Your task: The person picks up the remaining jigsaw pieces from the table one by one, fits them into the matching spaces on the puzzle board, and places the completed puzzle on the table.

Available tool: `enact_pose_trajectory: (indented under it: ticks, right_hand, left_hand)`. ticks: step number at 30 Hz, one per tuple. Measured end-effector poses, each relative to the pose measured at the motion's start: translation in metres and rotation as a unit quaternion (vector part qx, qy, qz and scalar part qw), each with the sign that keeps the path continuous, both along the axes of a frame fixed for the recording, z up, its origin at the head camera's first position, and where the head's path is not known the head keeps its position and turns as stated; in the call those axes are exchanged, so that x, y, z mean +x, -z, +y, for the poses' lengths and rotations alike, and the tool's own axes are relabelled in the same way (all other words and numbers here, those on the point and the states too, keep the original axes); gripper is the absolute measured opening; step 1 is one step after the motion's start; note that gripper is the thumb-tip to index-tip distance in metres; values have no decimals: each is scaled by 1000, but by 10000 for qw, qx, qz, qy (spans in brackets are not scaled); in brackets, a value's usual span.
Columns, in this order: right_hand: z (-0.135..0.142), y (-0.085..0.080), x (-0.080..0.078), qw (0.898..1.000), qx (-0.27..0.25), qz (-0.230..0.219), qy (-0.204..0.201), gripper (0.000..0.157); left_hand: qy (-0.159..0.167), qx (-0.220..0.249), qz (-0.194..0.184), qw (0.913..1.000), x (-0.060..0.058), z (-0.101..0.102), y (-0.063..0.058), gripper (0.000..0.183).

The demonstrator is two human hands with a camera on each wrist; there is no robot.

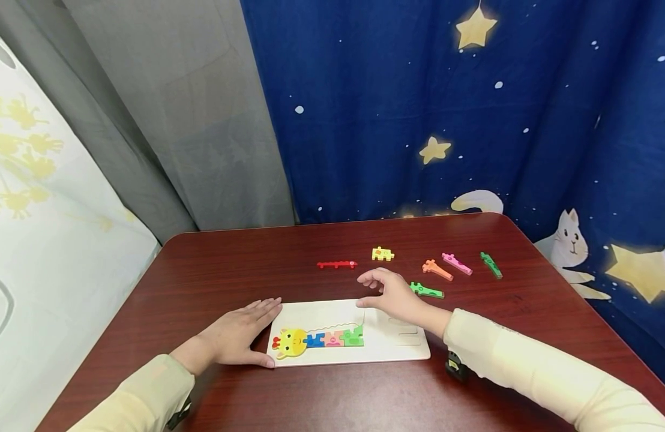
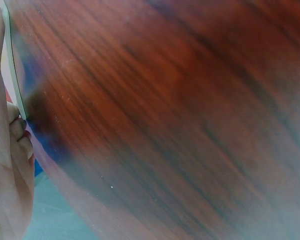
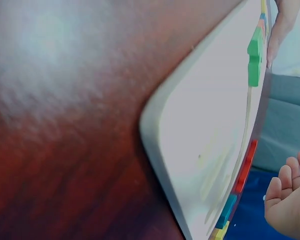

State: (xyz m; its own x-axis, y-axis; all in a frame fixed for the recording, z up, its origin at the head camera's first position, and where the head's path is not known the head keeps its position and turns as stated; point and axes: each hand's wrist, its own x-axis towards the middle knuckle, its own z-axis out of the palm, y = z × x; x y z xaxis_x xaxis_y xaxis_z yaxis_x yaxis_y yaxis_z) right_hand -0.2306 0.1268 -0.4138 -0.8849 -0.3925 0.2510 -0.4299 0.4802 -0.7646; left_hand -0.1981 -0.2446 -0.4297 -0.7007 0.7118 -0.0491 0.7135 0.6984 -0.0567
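A white puzzle board lies on the table. On its left part sit a yellow giraffe head and joined blue, pink and green pieces. My left hand rests at the board's left end, fingers extended on the far side and thumb at the near corner. Over the board's far edge hovers my right hand, fingers loosely bent, nothing visible between them. A blue-green piece shows beyond the board in the right wrist view; the head view does not show it clearly.
Beyond the board lie a red strip piece and a yellow piece. Farther right are orange, pink and dark green leg-like pieces. A light green piece lies just behind the right hand.
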Motion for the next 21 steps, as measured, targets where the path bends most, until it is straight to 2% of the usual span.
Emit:
enact_pose_trajectory:
  ticks: [4,15,21]
  right_hand:
    - [0,-1,-8,9999,-76,0,95,44]
    - [3,-4,-30,9984,-218,-368,383,45]
    - [-1,-7,-40,9977,-159,-362,544,46]
  left_hand:
    - [8,-8,11,10000,-1,0,0,111]
    - [62,10,49,10000,-1,0,0,111]
    - [39,38,15,10000,0,0,0,111]
